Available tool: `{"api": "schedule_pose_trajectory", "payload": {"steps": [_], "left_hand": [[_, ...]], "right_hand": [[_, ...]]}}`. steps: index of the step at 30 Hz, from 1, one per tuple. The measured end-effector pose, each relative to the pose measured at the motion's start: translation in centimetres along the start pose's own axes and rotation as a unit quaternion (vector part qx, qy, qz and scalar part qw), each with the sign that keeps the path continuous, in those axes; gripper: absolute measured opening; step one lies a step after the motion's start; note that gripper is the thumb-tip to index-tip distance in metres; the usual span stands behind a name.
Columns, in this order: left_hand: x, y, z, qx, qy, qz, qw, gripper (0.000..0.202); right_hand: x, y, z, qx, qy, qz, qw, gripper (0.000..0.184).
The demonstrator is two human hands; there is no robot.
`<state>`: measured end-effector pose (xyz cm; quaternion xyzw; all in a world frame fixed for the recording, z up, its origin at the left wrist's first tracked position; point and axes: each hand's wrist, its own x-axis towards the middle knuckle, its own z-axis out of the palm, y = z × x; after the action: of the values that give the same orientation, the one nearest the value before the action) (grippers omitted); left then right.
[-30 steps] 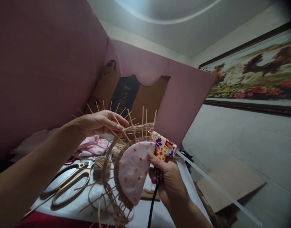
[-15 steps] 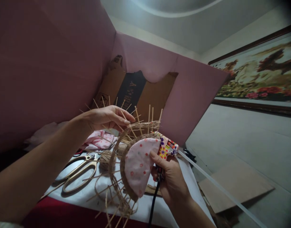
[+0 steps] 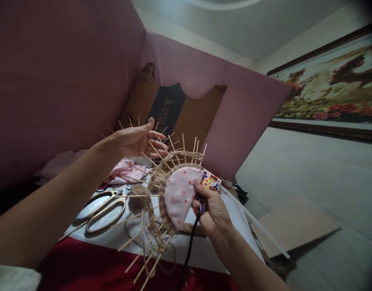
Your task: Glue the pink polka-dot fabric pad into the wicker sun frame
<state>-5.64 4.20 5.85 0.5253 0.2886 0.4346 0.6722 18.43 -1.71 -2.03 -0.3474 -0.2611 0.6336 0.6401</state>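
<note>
A half-round craft piece (image 3: 180, 195), covered in pink dotted cloth, has thin wooden sticks (image 3: 134, 238) fanning out from its curved edge. Brown twine (image 3: 149, 202) runs in an arc across the sticks. My right hand (image 3: 216, 210) is closed on a flower-patterned glue gun (image 3: 210, 180), and its thumb presses on the cloth side of the craft piece. A long white glue stick (image 3: 254, 220) pokes out behind the gun, and a black cord (image 3: 190, 242) hangs from its handle. Beside the upper sticks, my left hand (image 3: 142, 139) is open with fingers apart, holding nothing.
Gold-handled scissors (image 3: 108, 216) and a twine ball (image 3: 138, 197) lie left on the white table cover (image 3: 231, 210). Pink dotted cloth (image 3: 128, 171) is bunched behind. Cardboard (image 3: 201, 115) leans on a pink panel (image 3: 243, 105). A flat board (image 3: 298, 228) lies at right.
My left hand has left the twine-bound sticks and spread its fingers. The craft piece has tipped a little, bringing the lower sticks more into view; my right hand still grips the glue gun.
</note>
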Motion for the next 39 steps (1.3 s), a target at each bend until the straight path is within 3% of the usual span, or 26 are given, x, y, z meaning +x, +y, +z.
{"api": "schedule_pose_trajectory", "payload": {"steps": [4, 11, 17, 39], "left_hand": [[0.5, -0.5, -0.6, 0.011, 0.024, -0.001, 1.000, 0.048], [1.0, -1.9, 0.1, 0.041, -0.007, -0.042, 0.998, 0.020], [0.9, -2.0, 0.2, 0.042, -0.057, -0.051, 0.996, 0.027], [1.2, -2.2, -0.6, 0.007, -0.087, -0.054, 0.995, 0.040]], "right_hand": [[0.2, -0.1, 0.0, 0.021, -0.021, 0.004, 1.000, 0.024], [0.5, -0.4, -0.1, 0.030, -0.030, -0.010, 0.999, 0.024], [0.7, -0.5, -0.1, 0.034, -0.007, -0.002, 0.999, 0.023], [1.0, -0.4, -0.2, 0.039, -0.011, -0.017, 0.999, 0.026]]}}
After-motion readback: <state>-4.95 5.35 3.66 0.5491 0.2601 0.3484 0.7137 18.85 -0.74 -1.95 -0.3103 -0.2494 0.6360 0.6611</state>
